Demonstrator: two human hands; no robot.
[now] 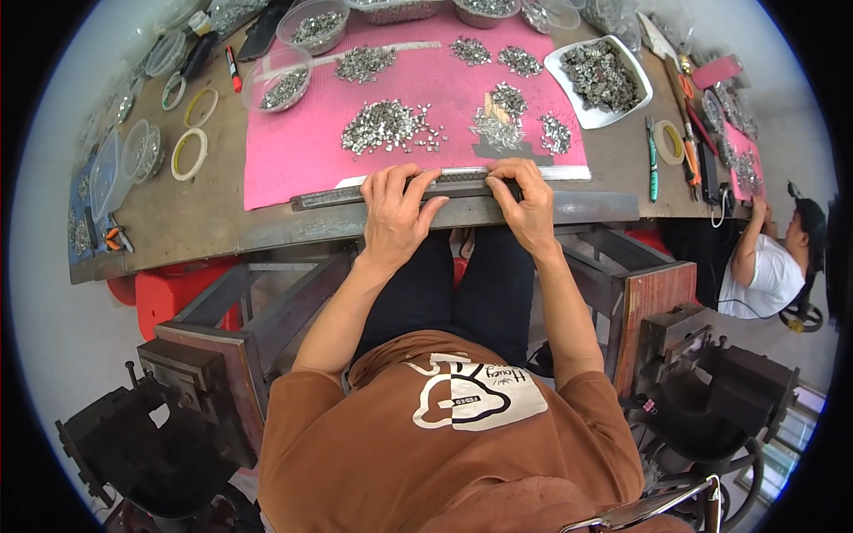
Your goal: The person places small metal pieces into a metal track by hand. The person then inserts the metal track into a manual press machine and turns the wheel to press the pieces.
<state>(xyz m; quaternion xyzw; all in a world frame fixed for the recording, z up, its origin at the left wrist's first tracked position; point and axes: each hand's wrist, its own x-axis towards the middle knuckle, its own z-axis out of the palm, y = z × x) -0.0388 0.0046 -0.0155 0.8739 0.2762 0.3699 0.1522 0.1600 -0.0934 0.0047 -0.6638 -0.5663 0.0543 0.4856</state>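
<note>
A long, narrow dark metal bar [333,196] lies along the front edge of the workbench, with a row of small pieces or slots showing between my hands. My left hand [392,216] is closed over its middle, the fingers on the far side and the thumb nearer me. Farther right, my right hand [528,202] is closed with thumb and fingertips gripping the same bar. Any small part between those fingertips is hidden. Just beyond the bar, loose piles of small silvery metal pieces [384,126] and thin metal pins [499,131] rest on a pink mat [293,155].
A white square dish [569,84] of metal parts stands right of the mat. Clear plastic tubs [258,91] line the left and back. Tape rolls [189,155], a red marker [233,69] and a teal pen-like tool [653,169] lie around. Another person [771,266] works at far right.
</note>
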